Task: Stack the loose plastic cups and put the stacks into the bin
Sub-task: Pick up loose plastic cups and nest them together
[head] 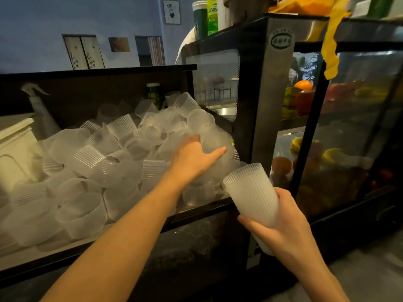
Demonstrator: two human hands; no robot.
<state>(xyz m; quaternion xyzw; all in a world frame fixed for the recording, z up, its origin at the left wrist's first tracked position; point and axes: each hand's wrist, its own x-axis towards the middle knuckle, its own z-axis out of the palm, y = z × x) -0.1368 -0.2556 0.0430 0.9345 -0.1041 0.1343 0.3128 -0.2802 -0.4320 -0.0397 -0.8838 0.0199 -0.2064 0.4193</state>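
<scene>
Frosted cup stack (253, 195) in right hand (283, 227); left hand (192, 158) grips one loose cup (216, 142).

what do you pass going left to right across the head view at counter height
spray bottle → pile of loose plastic cups → left hand on a cup → stack of cups in the right hand → glass display fridge holding fruit

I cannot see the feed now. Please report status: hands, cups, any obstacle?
Left hand grips a loose cup in the pile. Right hand holds the cup stack, mouth up. No bin visible. Nothing in the way.
</scene>
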